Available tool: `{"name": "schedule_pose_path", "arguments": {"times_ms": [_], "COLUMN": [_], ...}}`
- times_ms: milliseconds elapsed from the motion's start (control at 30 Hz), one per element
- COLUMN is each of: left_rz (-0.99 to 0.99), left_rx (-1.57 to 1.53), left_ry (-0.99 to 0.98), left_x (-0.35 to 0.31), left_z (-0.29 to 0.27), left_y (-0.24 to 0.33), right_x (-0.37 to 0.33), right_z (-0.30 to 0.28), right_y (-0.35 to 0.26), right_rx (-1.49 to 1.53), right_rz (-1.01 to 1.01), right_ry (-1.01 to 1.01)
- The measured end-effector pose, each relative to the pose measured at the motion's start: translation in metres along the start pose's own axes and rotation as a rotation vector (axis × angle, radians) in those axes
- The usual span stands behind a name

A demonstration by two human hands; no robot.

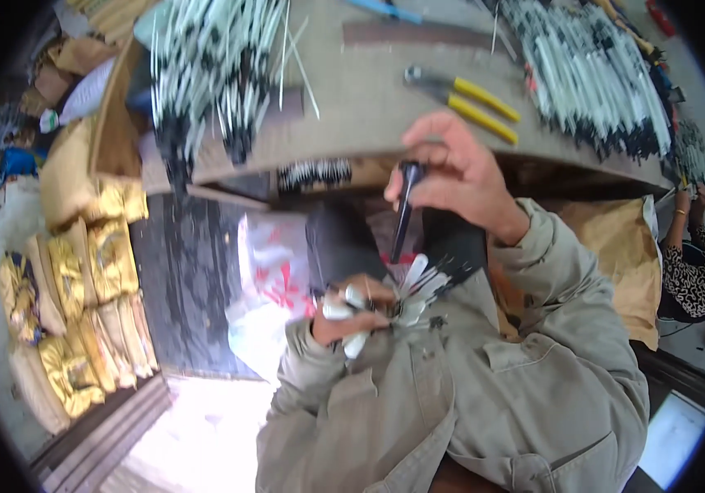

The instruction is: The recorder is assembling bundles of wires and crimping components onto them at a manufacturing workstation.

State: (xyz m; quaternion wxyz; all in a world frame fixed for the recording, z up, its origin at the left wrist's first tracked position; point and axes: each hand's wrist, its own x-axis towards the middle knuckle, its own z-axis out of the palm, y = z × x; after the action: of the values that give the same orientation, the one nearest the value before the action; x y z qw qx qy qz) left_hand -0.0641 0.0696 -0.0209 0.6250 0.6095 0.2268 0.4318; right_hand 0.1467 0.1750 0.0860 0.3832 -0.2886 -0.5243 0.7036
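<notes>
Up near the table edge, my right hand (472, 181) pinches a slim black tapered piece (404, 209) with a wider head, its narrow end pointing down. Lower, in front of my body, my left hand (352, 316) is closed round a bundle of white strips (422, 292) with thin dark tips. The strips fan out on both sides of the fist, and their exact kind is unclear. The black piece hangs above the bundle, apart from it. Beyond my right hand, yellow-handled pliers (484, 107) lie on the table (352, 90).
Piles of white strips with black ends (205, 74) lie at the table's left, and another heap (599, 82) at its right. Several yellow packets (81, 279) are stacked at the far left. A brown paper sack (607, 255) stands by my right arm. Another person (689, 255) sits at the far right.
</notes>
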Motion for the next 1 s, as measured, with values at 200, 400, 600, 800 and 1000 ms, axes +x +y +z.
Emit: {"name": "schedule_pose_path", "arguments": {"times_ms": [200,400,600,800,1000], "left_rz": [-0.331,-0.283,-0.214,-0.186,-0.105], "left_rx": [-0.271,-0.245,0.087,0.242,0.166], "left_ry": [0.071,0.082,0.012,0.212,0.132], "left_x": [-0.015,-0.029,-0.019,-0.019,-0.016], "left_z": [0.035,0.059,0.06,0.081,0.076], "left_y": [0.009,0.0,0.018,0.029,0.035], "right_x": [-0.06,-0.082,-0.097,-0.146,-0.133], "right_z": [0.009,0.002,-0.003,0.017,0.019], "right_y": [0.05,0.032,0.065,0.098,0.068], "right_rx": [0.101,-0.047,0.199,-0.072,-0.229], "right_rz": [-0.242,-0.071,-0.133,-0.017,-0.092], "right_ry": [-0.264,-0.512,-0.432,-0.094,-0.101]}}
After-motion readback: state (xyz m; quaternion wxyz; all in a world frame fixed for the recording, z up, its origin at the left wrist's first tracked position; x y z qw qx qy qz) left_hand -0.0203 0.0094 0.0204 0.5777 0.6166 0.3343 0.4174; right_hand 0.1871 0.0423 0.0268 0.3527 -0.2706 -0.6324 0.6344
